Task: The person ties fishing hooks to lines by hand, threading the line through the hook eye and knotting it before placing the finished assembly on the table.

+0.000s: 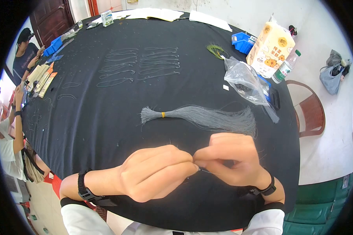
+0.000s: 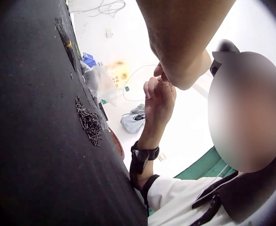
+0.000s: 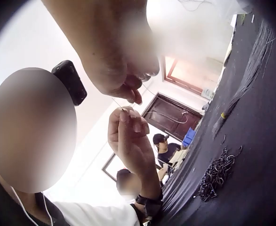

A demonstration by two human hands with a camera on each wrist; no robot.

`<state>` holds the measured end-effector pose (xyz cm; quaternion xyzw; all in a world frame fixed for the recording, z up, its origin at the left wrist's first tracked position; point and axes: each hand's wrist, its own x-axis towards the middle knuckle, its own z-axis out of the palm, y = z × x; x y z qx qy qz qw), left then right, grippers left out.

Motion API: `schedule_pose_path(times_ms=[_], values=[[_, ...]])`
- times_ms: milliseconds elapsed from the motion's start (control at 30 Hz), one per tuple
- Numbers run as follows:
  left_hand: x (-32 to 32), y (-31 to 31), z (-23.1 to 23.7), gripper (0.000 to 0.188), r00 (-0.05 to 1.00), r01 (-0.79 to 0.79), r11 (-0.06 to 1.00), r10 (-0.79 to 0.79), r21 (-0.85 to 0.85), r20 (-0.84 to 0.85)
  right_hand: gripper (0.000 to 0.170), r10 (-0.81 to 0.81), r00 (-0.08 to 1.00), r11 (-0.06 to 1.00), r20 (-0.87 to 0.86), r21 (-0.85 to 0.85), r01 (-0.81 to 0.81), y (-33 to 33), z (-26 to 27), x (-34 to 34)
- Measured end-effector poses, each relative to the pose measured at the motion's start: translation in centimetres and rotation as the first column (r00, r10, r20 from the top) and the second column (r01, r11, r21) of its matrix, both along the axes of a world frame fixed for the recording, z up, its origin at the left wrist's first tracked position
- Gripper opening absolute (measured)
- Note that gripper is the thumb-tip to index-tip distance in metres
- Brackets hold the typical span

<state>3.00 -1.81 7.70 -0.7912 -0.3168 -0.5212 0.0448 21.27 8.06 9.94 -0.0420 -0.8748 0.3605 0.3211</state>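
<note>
Both hands meet above the near part of the black-covered table. My left hand [image 1: 157, 172] pinches a small dark piece, likely a fish hook [image 1: 200, 169], at its thumb and fingertips; most of it is hidden. Right beside it, the thumb and forefinger of my right hand [image 1: 231, 160] pinch a thin line [image 3: 150, 89], which loops out past the fingers in the right wrist view. A pile of dark fish hooks [image 3: 218, 174] lies on the table, hidden behind the hands in the head view. Beyond the hands lies a bundle of grey line [image 1: 208, 117] tied with a yellow band.
Rows of looped grey lines [image 1: 159, 62] lie farther back. At the right are a clear plastic bag [image 1: 245, 82], a tissue pack [image 1: 270, 49], a bottle [image 1: 287, 66] and a blue bin [image 1: 242, 42]. Two people [image 1: 25, 53] work at the left edge near cardboard pieces [image 1: 39, 78].
</note>
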Motion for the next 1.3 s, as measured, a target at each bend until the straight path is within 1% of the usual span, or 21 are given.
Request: schedule_pose_path(times_ms=[33, 133, 267, 367, 433, 500, 600, 767, 933, 1033, 1167, 1267, 1300], values=[[0.0, 0.0, 0.0, 0.028, 1.0, -0.017, 1.0, 0.017, 0.005, -0.004, 0.013, 0.019, 1.0, 0.999, 0.006, -0.029, -0.019, -0.1, -0.1, -0.1], [0.1, 0.0, -0.1, 0.028, 0.999, -0.043, 0.999, 0.043, 0.029, 0.014, 0.011, 0.049, 0.999, 0.999, 0.011, -0.018, -0.049, -0.6, -0.3, -0.2], [0.1, 0.0, -0.1, 0.028, 0.997, -0.075, 0.997, 0.075, 0.034, -0.006, 0.015, -0.044, 0.999, 0.979, -0.013, 0.201, 0.046, -1.5, 0.1, 0.0], [-0.1, 0.2, 0.1, 0.027, 0.994, -0.093, 0.995, 0.095, 0.042, -0.05, 0.019, -0.093, 0.995, 0.924, -0.023, 0.371, 0.094, -2.2, 0.4, 0.2], [-0.1, 0.4, 0.0, 0.027, 0.992, -0.098, 0.993, 0.102, 0.063, -0.078, 0.022, -0.127, 0.99, 0.893, -0.066, 0.426, 0.143, -2.6, 0.7, 0.4], [-0.1, 0.5, 0.0, 0.026, 0.993, -0.073, 0.994, 0.08, 0.078, -0.092, 0.027, -0.15, 0.98, 0.858, -0.13, 0.476, 0.194, -2.6, 1.1, 0.7], [0.0, 0.3, 0.1, 0.026, 0.996, -0.028, 0.997, 0.034, 0.077, -0.087, 0.03, -0.205, 0.959, 0.815, -0.195, 0.508, 0.277, -1.6, 1.5, 0.8], [0.1, 0.3, -0.2, 0.027, 1.0, 0.022, 0.998, -0.021, 0.051, -0.021, 0.024, -0.189, 0.973, 0.897, -0.132, 0.38, 0.226, -0.9, 1.5, 0.7], [0.3, 0.2, -0.2, 0.027, 0.999, 0.033, 0.999, -0.033, 0.002, 0.02, 0.025, -0.182, 0.974, 0.904, -0.137, 0.365, 0.22, -0.8, 1.4, 0.7], [0.3, 0.2, 0.0, 0.027, 0.999, 0.032, 0.999, -0.031, -0.027, 0.024, 0.024, -0.203, 0.968, 0.908, -0.15, 0.341, 0.243, -0.8, 1.4, 0.6], [0.5, 0.1, 0.2, 0.026, 1.0, -0.009, 1.0, 0.009, -0.02, -0.001, 0.024, -0.212, 0.963, 0.91, -0.165, 0.327, 0.257, -0.8, 1.2, 0.4], [0.3, -0.2, 0.3, 0.026, 0.999, -0.039, 0.999, 0.039, 0.004, -0.032, 0.022, -0.203, 0.971, 0.924, -0.125, 0.303, 0.232, -0.8, 1.3, 0.5], [0.3, -0.3, 0.3, 0.026, 0.998, -0.049, 0.999, 0.049, 0.018, -0.039, 0.02, -0.185, 0.977, 0.94, -0.105, 0.272, 0.208, -0.8, 1.3, 0.5]])
